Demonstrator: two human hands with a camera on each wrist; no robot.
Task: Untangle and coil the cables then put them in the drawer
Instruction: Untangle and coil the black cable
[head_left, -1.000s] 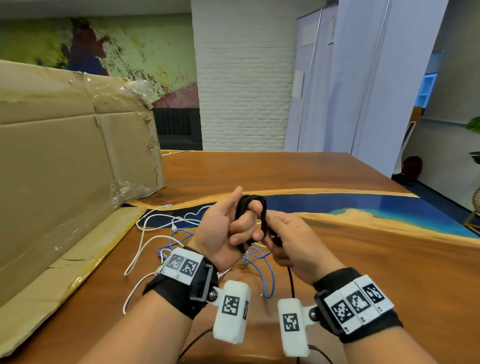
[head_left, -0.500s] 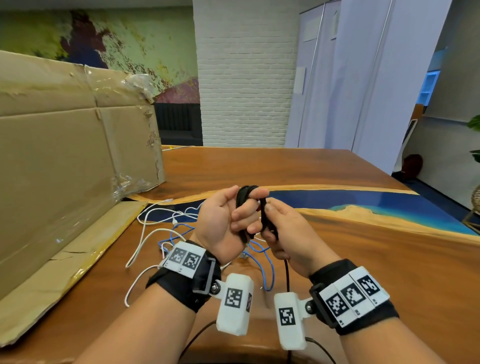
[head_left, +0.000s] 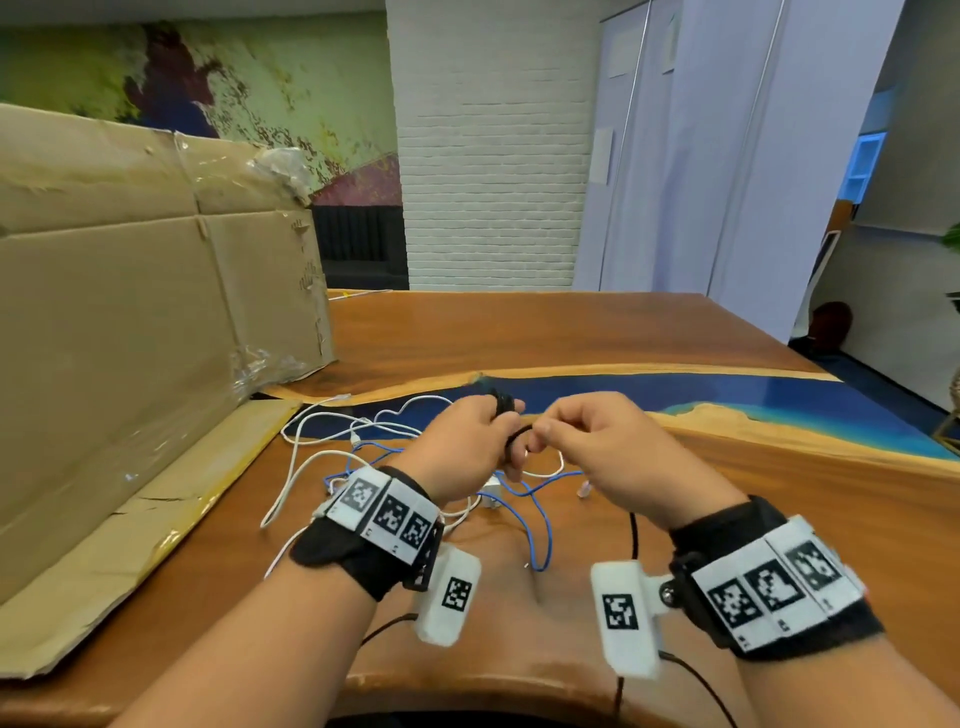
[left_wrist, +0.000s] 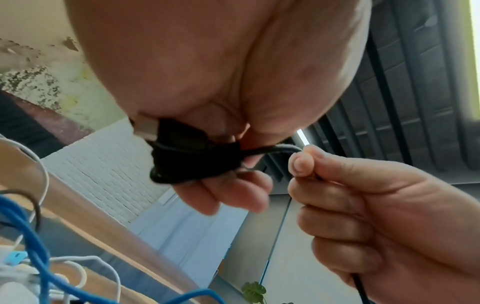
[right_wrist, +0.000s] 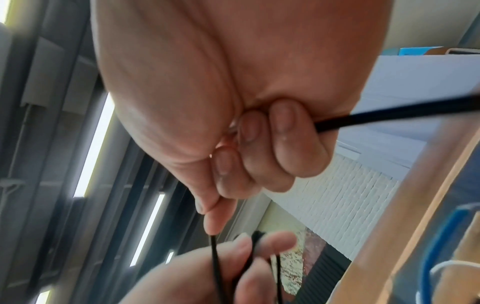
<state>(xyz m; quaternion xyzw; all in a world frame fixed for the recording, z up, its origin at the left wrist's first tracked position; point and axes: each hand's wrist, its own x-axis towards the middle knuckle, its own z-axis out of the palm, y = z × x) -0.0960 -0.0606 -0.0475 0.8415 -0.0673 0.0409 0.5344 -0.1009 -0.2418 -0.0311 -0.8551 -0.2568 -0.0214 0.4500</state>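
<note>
My left hand (head_left: 480, 434) grips a small coil of black cable (left_wrist: 192, 162) wound round its fingers; a USB plug (left_wrist: 145, 128) sticks out of the bundle. My right hand (head_left: 576, 436) pinches the loose black strand (right_wrist: 389, 115) just right of the coil, and the strand runs on through its curled fingers and hangs toward the table. Both hands hover above a tangle of white cable (head_left: 332, 457) and blue cable (head_left: 537, 519) lying on the wooden table (head_left: 519, 338). No drawer is visible.
A large flattened cardboard box (head_left: 130, 338) stands along the table's left side, with a flap lying flat on the wood. A small white charger (head_left: 491, 491) sits among the cables. The table's near edge (head_left: 467, 686) curves just below my wrists.
Both hands have dropped lower and turned over, so the coil went from upright to lying sideways. The right hand has drawn its strand out to the right of the coil.
</note>
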